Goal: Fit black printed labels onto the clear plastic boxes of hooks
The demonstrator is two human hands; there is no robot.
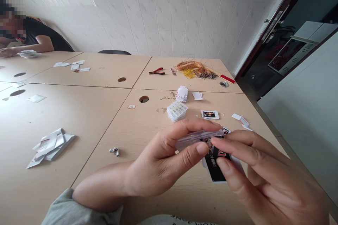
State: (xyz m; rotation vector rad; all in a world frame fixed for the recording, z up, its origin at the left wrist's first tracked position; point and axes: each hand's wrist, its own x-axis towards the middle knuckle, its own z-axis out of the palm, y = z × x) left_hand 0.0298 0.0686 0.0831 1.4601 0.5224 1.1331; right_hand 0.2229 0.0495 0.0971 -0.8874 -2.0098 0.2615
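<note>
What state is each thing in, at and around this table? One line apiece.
Left hand: gripping clear case
Clear case: held nearly edge-on; lid unclear
Right hand: fingers bent, over black card
Black card: partly covered by fingers
Clear cases: stacked
Pliers: handles apart
Coppery strands: loose, fanned
Silvery scrap: crumpled
White packets: overlapping heap

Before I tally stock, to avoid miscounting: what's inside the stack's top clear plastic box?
The top clear plastic box shows small yellowish pieces, too small to identify. What the boxes beneath hold is covered.
</note>
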